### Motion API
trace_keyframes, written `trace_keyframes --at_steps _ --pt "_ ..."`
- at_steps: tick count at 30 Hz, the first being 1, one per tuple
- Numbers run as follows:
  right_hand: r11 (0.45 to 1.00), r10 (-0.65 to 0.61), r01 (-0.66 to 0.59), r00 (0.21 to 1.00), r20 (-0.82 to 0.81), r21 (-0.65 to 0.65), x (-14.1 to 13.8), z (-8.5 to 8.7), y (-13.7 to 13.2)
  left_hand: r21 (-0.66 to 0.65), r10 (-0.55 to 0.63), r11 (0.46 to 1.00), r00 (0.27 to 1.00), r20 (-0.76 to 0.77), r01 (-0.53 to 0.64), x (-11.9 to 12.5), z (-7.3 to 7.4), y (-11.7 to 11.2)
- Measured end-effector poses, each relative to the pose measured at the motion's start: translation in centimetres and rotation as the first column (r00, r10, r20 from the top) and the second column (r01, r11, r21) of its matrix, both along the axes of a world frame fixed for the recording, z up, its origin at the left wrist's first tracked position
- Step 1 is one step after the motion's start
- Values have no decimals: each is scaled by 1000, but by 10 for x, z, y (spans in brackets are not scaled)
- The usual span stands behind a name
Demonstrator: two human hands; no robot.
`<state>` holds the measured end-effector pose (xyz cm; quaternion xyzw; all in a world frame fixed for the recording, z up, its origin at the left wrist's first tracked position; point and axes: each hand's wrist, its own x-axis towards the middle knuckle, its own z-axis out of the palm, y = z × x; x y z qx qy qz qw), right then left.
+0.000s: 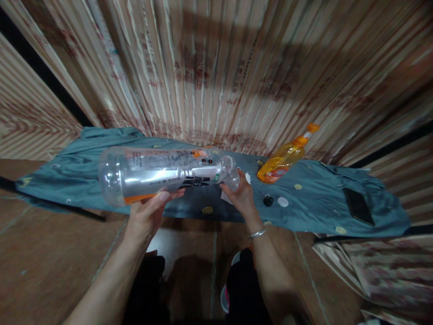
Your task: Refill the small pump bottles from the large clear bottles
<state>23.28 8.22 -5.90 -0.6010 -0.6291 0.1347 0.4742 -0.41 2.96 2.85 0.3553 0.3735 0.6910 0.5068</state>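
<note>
My left hand (150, 212) is closed around a large clear plastic bottle (158, 174) with a silver and orange label. The bottle lies nearly level in the air, its neck to the right. At its mouth, my right hand (241, 194) grips a small clear container (232, 179); its exact kind is hard to make out. The two pieces meet or overlap there, and I cannot tell whether liquid passes between them. Below my right hand, a white paper-like piece (227, 197) is partly hidden.
A bottle of orange liquid (282, 158) with an orange top is on the blue cloth (318, 198), right of my hands. Near it are a small black object (268, 200) and a white disc (283, 201). A dark phone (358, 206) lies far right. Patterned curtains (209, 67) hang behind.
</note>
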Motion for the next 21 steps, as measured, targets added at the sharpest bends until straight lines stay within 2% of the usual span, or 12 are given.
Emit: trace_keyframes --at_steps 21 --pt "999 -20 20 1000 8 -37 -1 2 0 -13 -6 1000 1000 -16 6 0 0 -1"
